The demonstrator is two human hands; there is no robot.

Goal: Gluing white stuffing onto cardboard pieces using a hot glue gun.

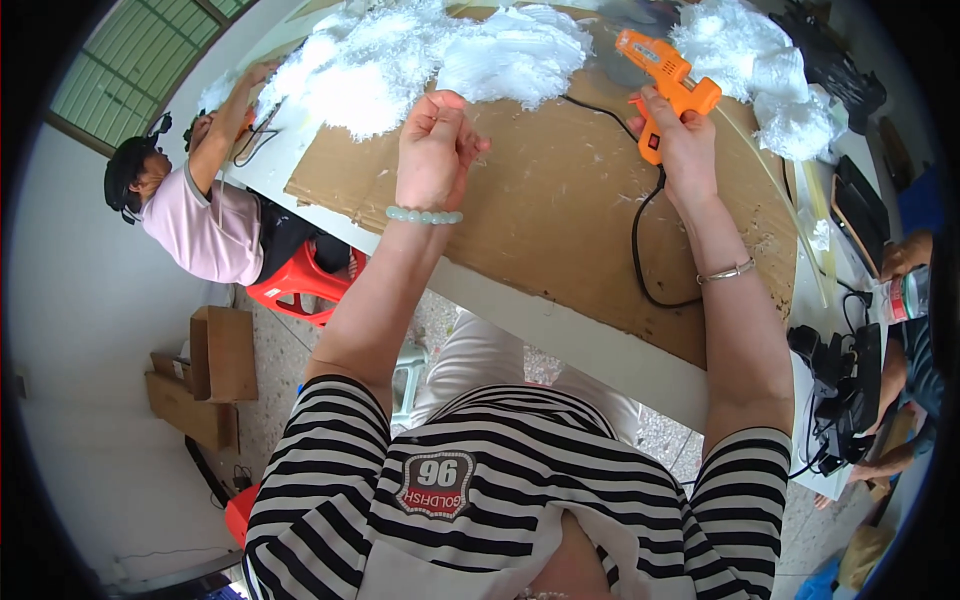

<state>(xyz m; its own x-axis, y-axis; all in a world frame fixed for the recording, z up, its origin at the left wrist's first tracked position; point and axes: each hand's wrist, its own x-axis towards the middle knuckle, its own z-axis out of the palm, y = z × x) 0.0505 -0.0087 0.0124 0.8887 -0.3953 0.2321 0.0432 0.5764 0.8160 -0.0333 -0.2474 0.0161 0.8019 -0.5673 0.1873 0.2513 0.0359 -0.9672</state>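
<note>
My right hand is wrapped round the handle of an orange hot glue gun, whose nozzle points to the far left. From its handle a black cord loops down over the brown cardboard sheet. My left hand is raised above the cardboard with its fingers curled and pinched together. Whatever it may hold is too small to make out. Just beyond it lie a heap of white, fluffy fringe and a folded white bundle.
More white fringe lies at the far right, beside a black plastic bag. Clear glue sticks rest along the right side. A person in pink works at the left on a red stool. Another person's hand shows at right.
</note>
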